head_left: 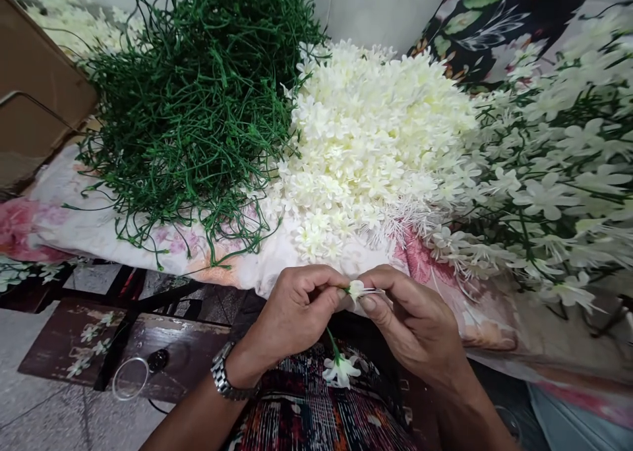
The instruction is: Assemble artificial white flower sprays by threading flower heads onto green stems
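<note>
Close together over my lap, both hands work on one small white artificial flower (355,289). My left hand (306,306) pinches its green stem end between thumb and forefinger. White thread-like stamens stick out of the bloom to the right, and my right hand (413,316) has them between thumb and forefinger. Below the fingers hangs a green stem (333,343) with a second white flower (341,370) at its end. Just beyond my hands lies a heap of loose white blossoms (376,128), with white stamen pieces (398,223) at its near edge.
A tall pile of green plastic stems (198,101) stands at the left on the floral cloth (99,220). Assembled flower sprays (548,187) crowd the right side. A cardboard box (39,88) is at the far left. Below it, a brown wooden stool (173,349) holds a clear round container (130,378).
</note>
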Demonstrator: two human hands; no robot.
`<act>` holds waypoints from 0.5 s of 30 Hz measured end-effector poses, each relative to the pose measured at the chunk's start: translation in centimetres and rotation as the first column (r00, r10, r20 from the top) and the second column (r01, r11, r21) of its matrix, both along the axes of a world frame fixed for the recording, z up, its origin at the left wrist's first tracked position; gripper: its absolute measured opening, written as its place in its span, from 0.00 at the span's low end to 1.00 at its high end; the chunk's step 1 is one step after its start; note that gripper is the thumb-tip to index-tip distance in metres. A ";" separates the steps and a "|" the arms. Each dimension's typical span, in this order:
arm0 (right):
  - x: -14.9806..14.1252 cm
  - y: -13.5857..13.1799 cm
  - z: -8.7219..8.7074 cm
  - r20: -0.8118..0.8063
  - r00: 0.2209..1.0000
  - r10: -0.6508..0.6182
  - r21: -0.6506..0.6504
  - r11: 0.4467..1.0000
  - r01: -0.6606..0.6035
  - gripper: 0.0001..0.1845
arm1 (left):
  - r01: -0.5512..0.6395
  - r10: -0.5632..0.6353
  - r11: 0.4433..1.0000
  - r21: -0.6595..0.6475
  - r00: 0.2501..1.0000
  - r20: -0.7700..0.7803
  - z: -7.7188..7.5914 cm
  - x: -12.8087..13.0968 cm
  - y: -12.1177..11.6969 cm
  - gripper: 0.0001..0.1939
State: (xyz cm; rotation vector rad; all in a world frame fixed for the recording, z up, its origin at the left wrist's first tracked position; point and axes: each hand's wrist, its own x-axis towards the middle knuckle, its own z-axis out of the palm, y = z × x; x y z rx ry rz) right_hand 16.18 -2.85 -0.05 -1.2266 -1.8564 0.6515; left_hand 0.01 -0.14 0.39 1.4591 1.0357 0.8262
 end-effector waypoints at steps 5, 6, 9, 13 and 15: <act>0.0 0.0 0.4 -0.043 0.999 0.018 0.009 1.000 -0.018 0.05 | -0.003 0.003 0.998 -0.062 1.000 -0.012 0.0 -0.2 0.1 0.08; 0.0 0.0 0.4 -0.048 0.999 0.021 0.010 1.000 -0.021 0.05 | -0.001 0.000 0.998 -0.069 1.000 -0.014 -0.1 -0.2 0.1 0.08; 0.0 0.0 0.3 -0.043 0.999 0.010 0.015 1.000 -0.009 0.04 | -0.008 0.007 0.998 -0.062 1.000 -0.008 -0.2 -0.2 0.1 0.08; -0.2 0.0 0.4 -0.031 0.999 -0.015 0.020 1.000 0.015 0.03 | -0.053 0.052 0.999 0.015 0.999 0.013 -0.2 0.0 0.0 0.07; -0.4 -0.1 0.5 -0.018 1.000 -0.021 0.028 0.999 0.022 0.03 | -0.066 0.065 0.997 0.045 0.998 0.015 -0.2 0.0 0.0 0.08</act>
